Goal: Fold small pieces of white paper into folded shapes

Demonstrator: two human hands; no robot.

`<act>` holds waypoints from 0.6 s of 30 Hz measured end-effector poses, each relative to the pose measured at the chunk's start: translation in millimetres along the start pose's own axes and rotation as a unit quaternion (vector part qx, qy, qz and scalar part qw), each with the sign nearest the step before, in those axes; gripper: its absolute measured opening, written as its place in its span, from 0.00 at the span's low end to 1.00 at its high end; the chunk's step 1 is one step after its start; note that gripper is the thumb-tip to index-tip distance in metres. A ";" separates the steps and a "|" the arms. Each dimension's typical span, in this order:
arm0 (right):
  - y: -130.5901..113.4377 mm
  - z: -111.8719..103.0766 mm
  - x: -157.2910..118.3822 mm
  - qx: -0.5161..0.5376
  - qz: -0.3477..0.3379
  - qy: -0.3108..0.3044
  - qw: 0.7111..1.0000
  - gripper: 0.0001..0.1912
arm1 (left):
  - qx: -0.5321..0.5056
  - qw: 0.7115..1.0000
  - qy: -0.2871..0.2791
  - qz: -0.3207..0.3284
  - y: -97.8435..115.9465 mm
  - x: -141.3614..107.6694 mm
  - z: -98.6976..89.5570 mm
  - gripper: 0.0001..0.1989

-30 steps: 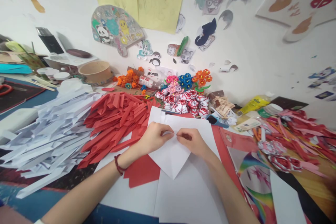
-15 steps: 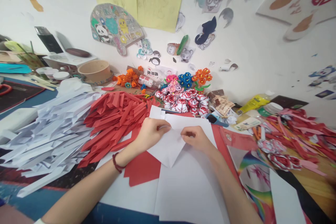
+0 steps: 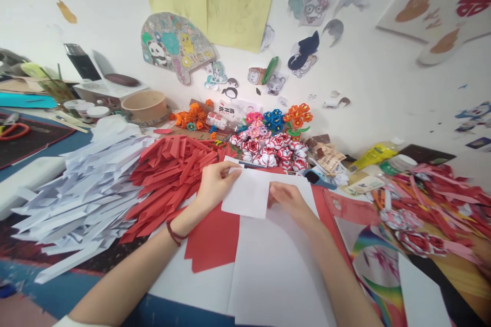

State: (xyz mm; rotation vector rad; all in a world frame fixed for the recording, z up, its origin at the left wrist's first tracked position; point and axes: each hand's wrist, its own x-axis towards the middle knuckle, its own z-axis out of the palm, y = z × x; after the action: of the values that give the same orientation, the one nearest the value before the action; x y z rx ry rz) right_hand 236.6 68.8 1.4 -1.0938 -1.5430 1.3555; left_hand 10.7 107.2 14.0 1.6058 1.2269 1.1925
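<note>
A square of white paper [image 3: 246, 198] is held up over larger white sheets [image 3: 274, 276]. Its upper left corner is pinched between the thumb and fingers of my left hand [image 3: 217, 184]. At the right edge, my right hand [image 3: 288, 198] grips the same square, its thumb along the side and its other fingers partly hidden. Below and left of the square lies red paper [image 3: 215, 240]. A pile of folded red paper strips [image 3: 164, 176] is near my left hand, with folded white paper strips [image 3: 82, 194] further left.
Behind my hands sit red-and-white paper flowers [image 3: 270, 149] and small blue flowers [image 3: 273, 120]. A roll of tape [image 3: 144, 104] stands back left, red-handled scissors [image 3: 15, 131] far left. On the right are a yellow bottle [image 3: 374, 156] and a heap of pink and red strips [image 3: 448, 194].
The white square was tilted with a corner pointing down; now its edges are nearly upright. My left hand has moved slightly up, and my right hand grips its right side. The view has shifted slightly.
</note>
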 end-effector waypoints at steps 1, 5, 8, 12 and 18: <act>-0.6 2.5 -0.6 0.006 0.010 -0.006 1.000 0.17 | -0.009 1.000 -0.007 -0.008 -0.6 -1.2 2.4 0.14; 4.7 3.2 0.1 -0.010 0.048 0.046 0.998 0.19 | 0.026 0.999 -0.026 0.001 -0.5 -4.7 5.6 0.14; 9.7 -1.0 2.4 -0.026 0.038 0.100 0.994 0.21 | 0.148 0.984 0.005 0.096 2.9 -6.7 5.2 0.14; 11.7 -3.4 3.3 -0.047 0.023 0.172 0.984 0.24 | 0.254 0.929 -0.027 0.269 11.2 -12.8 7.6 0.16; 16.2 -2.8 3.9 -0.047 0.030 0.220 0.974 0.26 | 0.388 0.836 -0.098 0.376 9.9 -19.9 13.0 0.24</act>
State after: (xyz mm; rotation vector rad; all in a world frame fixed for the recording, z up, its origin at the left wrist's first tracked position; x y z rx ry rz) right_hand 239.6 74.2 -14.3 -1.4009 -1.2623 0.9972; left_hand 23.7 85.0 15.6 2.9356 1.0047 0.9369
